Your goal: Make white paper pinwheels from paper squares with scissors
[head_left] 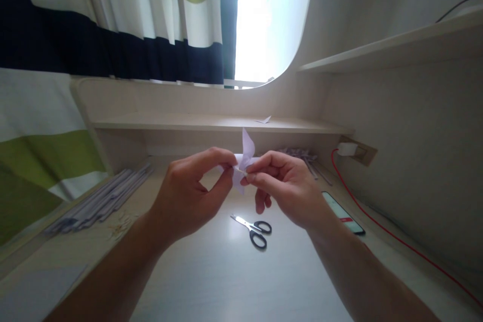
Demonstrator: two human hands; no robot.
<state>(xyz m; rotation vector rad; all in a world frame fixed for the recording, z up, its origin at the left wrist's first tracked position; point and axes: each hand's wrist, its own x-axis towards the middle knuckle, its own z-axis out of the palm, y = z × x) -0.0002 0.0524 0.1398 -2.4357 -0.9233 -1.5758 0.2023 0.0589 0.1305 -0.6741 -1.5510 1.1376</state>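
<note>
Clearly, the paper (pixel 248 147) sits at the centre of the view, held up above the desk (pixel 211 282) between two hands; it is pale lilac and folded, with one pointed flap standing upright above the fingers, other parts spreading to the sides behind them and a tip hanging below; the left hand (pixel 192 188) pinches it from the left, thumb and forefinger closed on its edge; the right hand (pixel 290 181) pinches it from the right, the thumb and forefinger close together at its middle and the lower fingers curled beneath; the exact folds there are partly hidden.

Below the paper, on the desk, lie black-handled scissors (pixel 251 227), blades slightly parted and pointing left; beside the right forearm is a phone (pixel 337 206), its lit screen crossed by a red bar, any lettering too small to read; a red cable (pixel 350 198) runs past it from a white charger (pixel 346 149) at the wall.

Behind the right hand is a pile (pixel 298 153) of folded pieces; leftward lie long strips (pixel 109 196), with small pale bits (pixel 123 225) near the left forearm and a sheet (pixel 41 289) nearer the viewer; a scrap (pixel 265 120) rests on the shelf (pixel 169 122), beneath a striped curtain (pixel 151 15) and a bright window (pixel 267 15).
</note>
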